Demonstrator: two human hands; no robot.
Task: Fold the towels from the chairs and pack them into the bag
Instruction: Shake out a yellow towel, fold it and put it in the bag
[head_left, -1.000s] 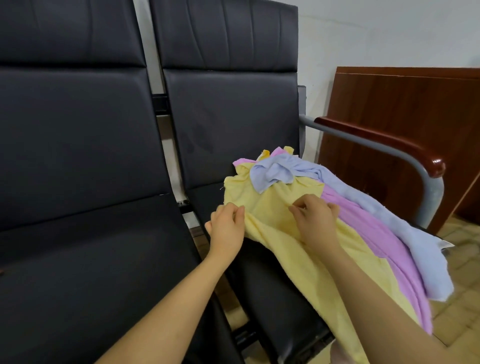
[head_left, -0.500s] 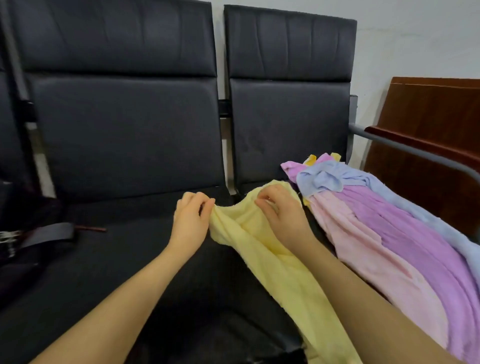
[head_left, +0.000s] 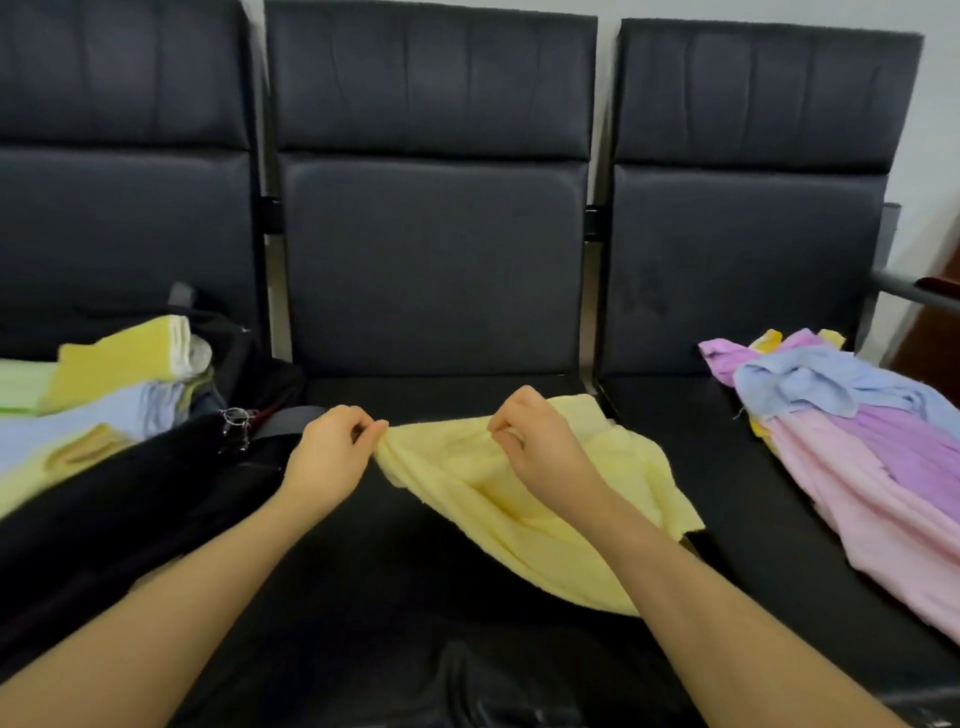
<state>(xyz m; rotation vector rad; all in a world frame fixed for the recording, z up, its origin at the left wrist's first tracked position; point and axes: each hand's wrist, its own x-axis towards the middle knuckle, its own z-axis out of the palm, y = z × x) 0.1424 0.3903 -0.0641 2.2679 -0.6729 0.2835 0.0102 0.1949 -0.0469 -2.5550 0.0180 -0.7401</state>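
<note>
Head view: both hands pinching yellow towel (head_left: 524, 499) over middle chair (head_left: 431, 270).

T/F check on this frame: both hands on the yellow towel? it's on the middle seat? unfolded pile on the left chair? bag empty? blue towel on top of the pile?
1. Both hands grip the yellow towel. True: the left hand and the right hand each pinch its far edge.
2. The yellow towel lies on the middle seat. True.
3. The unfolded pile sits on the left chair. False: it is on the right chair.
4. The bag is empty. False: folded towels already lie in it.
5. A blue towel tops the pile. True, over purple and pink ones.
</note>
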